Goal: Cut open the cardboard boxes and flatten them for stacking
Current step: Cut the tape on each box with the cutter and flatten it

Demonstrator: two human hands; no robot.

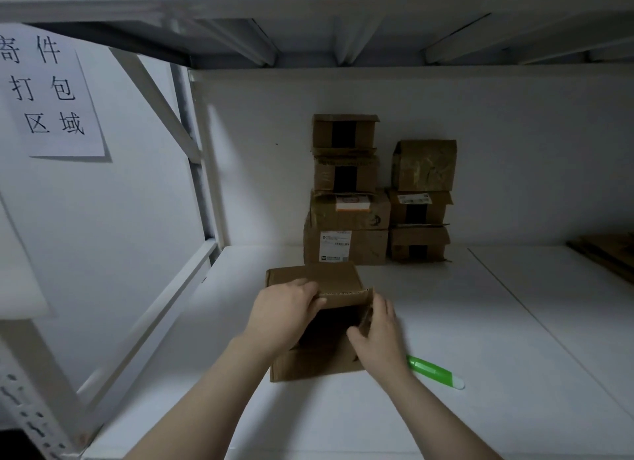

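Observation:
A small brown cardboard box (319, 363) stands open on the white shelf surface in front of me, its flaps spread toward the back and the front. My left hand (286, 310) grips the far left edge of the opening, fingers curled over the rim. My right hand (377, 336) holds the right side wall, thumb inside the box and fingers outside. A green utility knife (434, 370) lies on the surface just right of my right wrist, untouched.
Two stacks of taped cardboard boxes (346, 191) (422, 202) stand against the back wall. Flattened cardboard (607, 253) lies at the far right. A paper sign (51, 92) hangs on the left. A shelf beam (308, 33) runs overhead.

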